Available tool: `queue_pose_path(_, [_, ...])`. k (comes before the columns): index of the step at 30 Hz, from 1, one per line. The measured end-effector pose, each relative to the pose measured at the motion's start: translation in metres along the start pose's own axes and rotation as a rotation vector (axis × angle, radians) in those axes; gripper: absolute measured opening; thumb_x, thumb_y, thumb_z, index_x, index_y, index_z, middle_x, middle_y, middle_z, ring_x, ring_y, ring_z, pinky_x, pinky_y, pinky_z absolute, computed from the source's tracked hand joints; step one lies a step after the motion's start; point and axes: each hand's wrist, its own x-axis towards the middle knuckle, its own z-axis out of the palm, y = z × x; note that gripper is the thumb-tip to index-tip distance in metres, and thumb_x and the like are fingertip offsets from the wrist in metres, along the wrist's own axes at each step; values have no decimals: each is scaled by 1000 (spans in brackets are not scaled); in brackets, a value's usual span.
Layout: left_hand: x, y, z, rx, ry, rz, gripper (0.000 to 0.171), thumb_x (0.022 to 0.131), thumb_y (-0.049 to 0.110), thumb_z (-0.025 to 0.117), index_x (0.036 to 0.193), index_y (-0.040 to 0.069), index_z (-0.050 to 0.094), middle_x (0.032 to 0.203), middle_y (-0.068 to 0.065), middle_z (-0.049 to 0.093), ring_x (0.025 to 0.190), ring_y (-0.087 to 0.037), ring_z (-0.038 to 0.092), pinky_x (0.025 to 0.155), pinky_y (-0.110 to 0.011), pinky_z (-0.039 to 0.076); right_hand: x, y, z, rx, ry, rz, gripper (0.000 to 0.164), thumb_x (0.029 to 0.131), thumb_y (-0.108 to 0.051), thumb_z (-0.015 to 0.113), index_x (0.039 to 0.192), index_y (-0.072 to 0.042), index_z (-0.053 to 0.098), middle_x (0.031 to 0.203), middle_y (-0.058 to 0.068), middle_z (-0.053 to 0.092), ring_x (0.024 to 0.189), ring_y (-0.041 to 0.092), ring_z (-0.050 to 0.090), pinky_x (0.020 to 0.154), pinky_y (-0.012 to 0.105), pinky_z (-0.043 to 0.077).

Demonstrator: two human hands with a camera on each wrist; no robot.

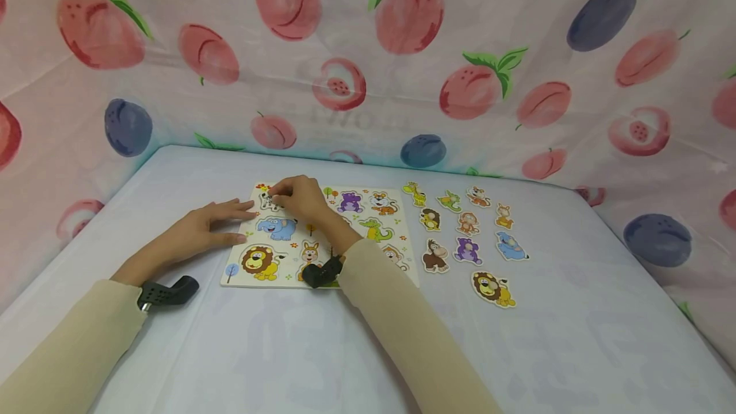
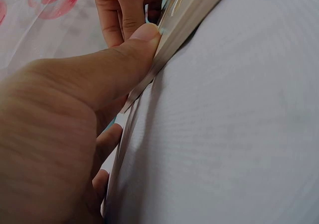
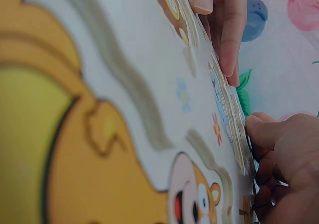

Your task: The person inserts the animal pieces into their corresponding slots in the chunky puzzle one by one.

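Observation:
A wooden animal puzzle board [image 1: 330, 251] lies flat on the cloth, showing a lion, an elephant and other pictures. At its upper left corner my right hand [image 1: 299, 200] pinches a black-and-white zebra piece [image 1: 267, 202], thumb and forefinger together over it. My left hand [image 1: 213, 225] rests along the board's left edge, fingers extended. In the left wrist view the left thumb [image 2: 124, 59] lies on the edge of the board. The right wrist view has the right hand [image 3: 286, 164] with its fingers curled at the board's far side.
Loose animal pieces lie right of the board, among them a giraffe [image 1: 414, 194], a purple hippo [image 1: 468, 251], a blue elephant [image 1: 510, 246] and, nearest, a lion [image 1: 493, 289]. A fruit-printed curtain [image 1: 368, 37] hangs behind the table. Each wrist wears a black camera mount.

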Motion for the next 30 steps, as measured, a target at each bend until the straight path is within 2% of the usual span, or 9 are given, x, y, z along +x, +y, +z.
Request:
queue_pose_path(9, [0,-2,-1,3,6,4,54,87,41,69,135,20,57,151,-1,36,143,-31,17,108,-65,8,1,-2,2,3,17,23,14,93,-20,65,102,-16,75,92,-6,69,85,5,59,75,19,45])
queue_pose_path(21, [2,-2,0,-20,5,34,53,87,38,70,134,18,58,150,-1,38,143,-30,18,111,-60,5,2,-2,3,-39,-1,34,13,93,-21,65,101,-18,75,92,-7,69,86,4,59,76,18,45])
queue_pose_path(30, [1,-2,0,-10,-1,3,54,86,41,69,134,20,58,151,-1,37,143,-31,17,109,-64,8,2,0,5,-50,6,9,14,92,-22,66,102,-17,75,93,-5,70,86,5,60,76,18,46])
